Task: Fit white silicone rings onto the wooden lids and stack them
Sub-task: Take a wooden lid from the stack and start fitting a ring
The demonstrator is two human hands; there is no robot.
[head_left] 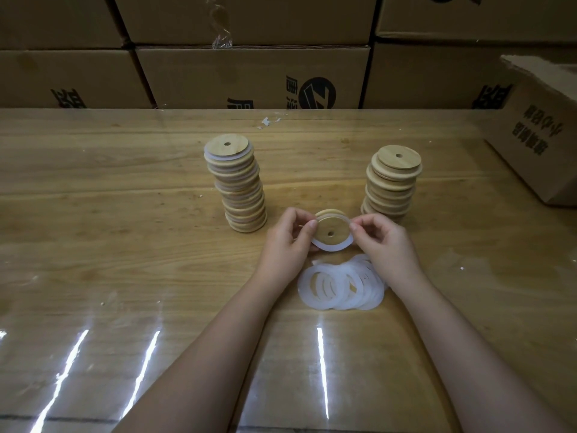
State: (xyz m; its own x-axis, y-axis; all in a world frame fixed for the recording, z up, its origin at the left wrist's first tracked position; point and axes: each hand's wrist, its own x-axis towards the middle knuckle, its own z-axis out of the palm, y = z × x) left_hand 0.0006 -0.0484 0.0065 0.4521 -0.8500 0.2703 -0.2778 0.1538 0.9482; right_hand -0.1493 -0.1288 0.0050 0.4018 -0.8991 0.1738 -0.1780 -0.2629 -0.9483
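– Wooden lid [331, 228] between the hands; left hand [287, 242] and right hand [384, 242] pinch its rim, white silicone ring [324, 247] partly on.
– Handling?
– Ring likely soft, stretchy; lid stiff, light. Hold edges. Spare rings [340, 289] by right wrist; ringed stack [240, 189] beyond left.

Left lid stack [240, 189] and right lid stack [392, 182] flank an open lane mid-table [93, 214]. Loose rings [340, 285] lie nearer the near edge. Cartons [249, 73] wall the far edge; a box [537, 135] crowds the far right corner.
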